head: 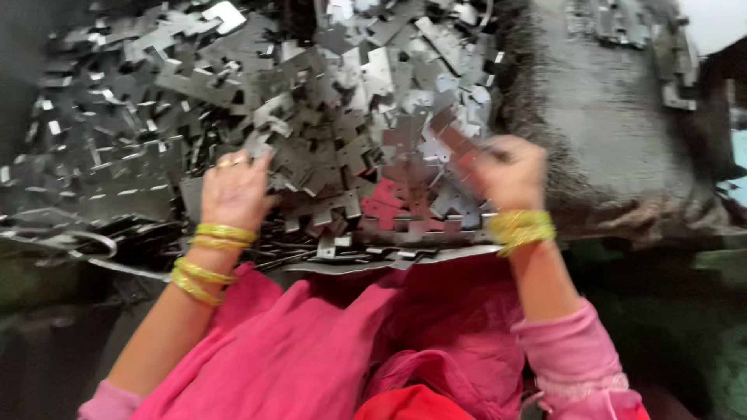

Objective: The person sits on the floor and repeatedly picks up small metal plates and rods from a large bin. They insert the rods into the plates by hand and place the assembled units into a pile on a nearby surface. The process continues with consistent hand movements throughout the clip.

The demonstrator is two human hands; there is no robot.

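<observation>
Metal plates [311, 132]: I'm sorting the pile. Left hand [233, 190] rests flat, fingers spread; right hand [510, 171] pinches one blurred plate; next, lift it clear.

A dark, grimy worktop [615, 140] fills most of the view. Its front edge is worn and ragged. Below it the floor [685, 327] lies in deep greenish shadow. Pale daylight [712, 23] shows at the upper right corner.

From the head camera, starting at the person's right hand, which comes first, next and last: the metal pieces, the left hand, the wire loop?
1. Metal pieces: the right hand is touching them, at the pile's right edge.
2. Left hand: across the pile, to the left.
3. Wire loop: far left, beyond the left hand.
</observation>
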